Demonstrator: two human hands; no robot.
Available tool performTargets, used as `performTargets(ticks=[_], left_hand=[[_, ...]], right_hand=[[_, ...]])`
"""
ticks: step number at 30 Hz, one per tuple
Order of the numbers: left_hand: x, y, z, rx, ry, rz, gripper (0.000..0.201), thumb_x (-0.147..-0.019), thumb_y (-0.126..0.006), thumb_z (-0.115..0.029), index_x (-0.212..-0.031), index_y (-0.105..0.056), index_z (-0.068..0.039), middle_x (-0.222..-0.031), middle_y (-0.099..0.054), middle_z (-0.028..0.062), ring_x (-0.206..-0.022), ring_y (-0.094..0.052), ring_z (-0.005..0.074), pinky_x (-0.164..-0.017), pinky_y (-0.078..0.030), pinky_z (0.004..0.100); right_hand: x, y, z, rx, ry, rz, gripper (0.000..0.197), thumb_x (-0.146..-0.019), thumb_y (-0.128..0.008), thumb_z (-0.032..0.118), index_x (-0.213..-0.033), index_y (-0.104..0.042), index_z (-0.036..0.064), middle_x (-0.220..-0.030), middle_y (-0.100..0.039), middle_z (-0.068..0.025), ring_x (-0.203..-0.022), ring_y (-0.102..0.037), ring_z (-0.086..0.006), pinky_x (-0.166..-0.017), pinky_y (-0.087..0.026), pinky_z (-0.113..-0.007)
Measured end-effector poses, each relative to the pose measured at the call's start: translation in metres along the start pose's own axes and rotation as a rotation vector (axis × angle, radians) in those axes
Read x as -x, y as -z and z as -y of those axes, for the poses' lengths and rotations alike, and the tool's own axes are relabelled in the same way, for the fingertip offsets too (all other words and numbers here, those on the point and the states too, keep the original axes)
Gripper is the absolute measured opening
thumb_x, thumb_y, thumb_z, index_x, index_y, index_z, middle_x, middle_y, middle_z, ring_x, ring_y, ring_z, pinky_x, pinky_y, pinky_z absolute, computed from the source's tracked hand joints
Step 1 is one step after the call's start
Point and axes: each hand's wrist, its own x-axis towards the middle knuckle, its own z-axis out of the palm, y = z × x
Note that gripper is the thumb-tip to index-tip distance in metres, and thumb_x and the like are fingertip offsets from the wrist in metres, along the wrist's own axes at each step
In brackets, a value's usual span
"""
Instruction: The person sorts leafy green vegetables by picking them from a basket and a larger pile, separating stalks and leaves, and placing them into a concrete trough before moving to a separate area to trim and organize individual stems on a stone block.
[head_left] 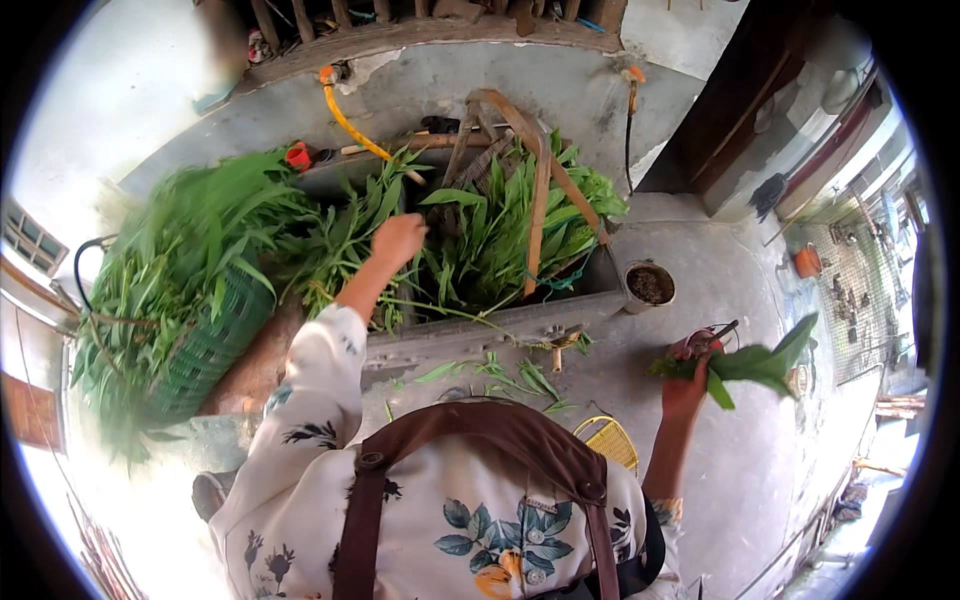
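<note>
My left hand (398,240) is closed in a fist above the long leafy stalks (350,225) at the left part of a grey trough (450,345). What its fingers hold, if anything, is hidden. Out to the right, my right hand (685,388) is wrapped round a bunch of broad green leaves (765,365) that point to the right. Just behind that hand shows a red container (697,343), partly covered. More leafy stalks (490,235) fill the trough's right side, under a wooden frame (540,210). At left, a green woven basket (215,340) overflows with greens (190,220).
A bucket of dark matter (650,286) stands right of the trough. Cut leaves (525,380) litter the floor before me, beside a yellow woven item (610,440). A yellow hose (350,125) hangs from a wall tap. An orange bucket (808,262) is far right.
</note>
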Motion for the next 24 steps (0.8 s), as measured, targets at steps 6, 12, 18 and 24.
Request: performTargets(ticks=[6, 12, 18, 24], left_hand=[[-0.085, -0.133, -0.028, 0.650, 0.168, 0.470, 0.031, -0.076, -0.053, -0.022, -0.093, -0.054, 0.004, -0.081, -0.059, 0.0172, -0.068, -0.058, 0.0297, -0.062, -0.045, 0.0393], [-0.086, -0.194, -0.052, 0.202, 0.228, 0.378, 0.028, -0.073, -0.049, -0.012, -0.099, -0.049, -0.003, -0.099, -0.053, 0.0179, -0.090, -0.052, 0.0337, -0.072, -0.043, 0.0434], [-0.092, -0.198, -0.031, 0.120, 0.269, 0.550, 0.028, -0.077, -0.046, -0.012, -0.105, -0.048, -0.008, -0.108, -0.049, 0.0140, -0.095, -0.050, 0.0308, -0.073, -0.045, 0.0419], [-0.101, -0.167, -0.021, 0.331, 0.228, 0.565, 0.021, -0.080, -0.043, -0.008, -0.099, -0.052, -0.009, -0.101, -0.053, 0.0138, -0.081, -0.055, 0.0321, -0.064, -0.043, 0.0417]], right_hand=[[0.021, -0.021, -0.040, 0.110, 0.022, -0.234, 0.017, -0.084, -0.046, 0.028, -0.085, -0.048, 0.0109, -0.076, -0.050, -0.0066, -0.075, -0.048, -0.0199, -0.073, -0.039, -0.035], [0.066, -0.029, -0.029, 0.178, 0.095, -0.511, 0.016, -0.085, -0.045, 0.024, -0.080, -0.047, 0.0087, -0.073, -0.050, -0.0055, -0.072, -0.048, -0.0177, -0.071, -0.039, -0.032], [0.088, -0.035, -0.024, 0.121, 0.153, -0.590, 0.015, -0.086, -0.044, 0.022, -0.081, -0.047, 0.0086, -0.073, -0.049, -0.0045, -0.072, -0.047, -0.0166, -0.070, -0.039, -0.030], [0.067, -0.051, -0.033, 0.130, 0.085, -0.429, 0.016, -0.086, -0.045, 0.023, -0.083, -0.048, 0.0084, -0.075, -0.050, -0.0063, -0.075, -0.048, -0.0174, -0.073, -0.038, -0.032]])
